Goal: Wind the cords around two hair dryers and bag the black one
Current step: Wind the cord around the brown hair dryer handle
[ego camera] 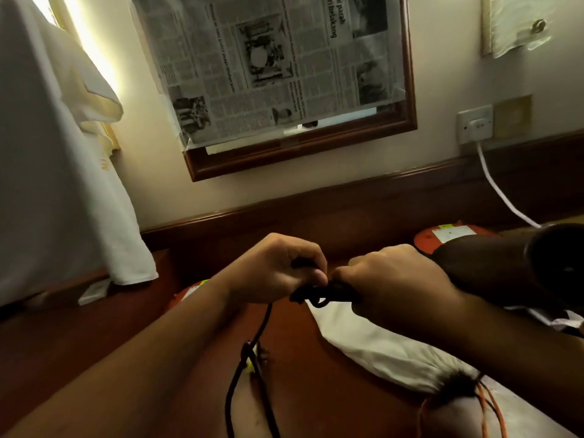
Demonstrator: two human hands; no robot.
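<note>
The black hair dryer (518, 263) is held above the wooden table, its barrel pointing right. My right hand (395, 279) grips its handle, where black cord is wound. My left hand (278, 267) pinches the black cord (249, 358) right beside the handle; the rest of the cord hangs in loops toward me. A white drawstring bag (373, 343) with an orange string (493, 406) lies on the table under my right forearm. The second hair dryer is not clearly in view.
An orange round object (426, 238) with a white label sits behind the dryer. A white plug (477, 124) and cable run from the wall socket. A newspaper-covered frame (278, 67) hangs on the wall; white cloth (63, 184) hangs at left.
</note>
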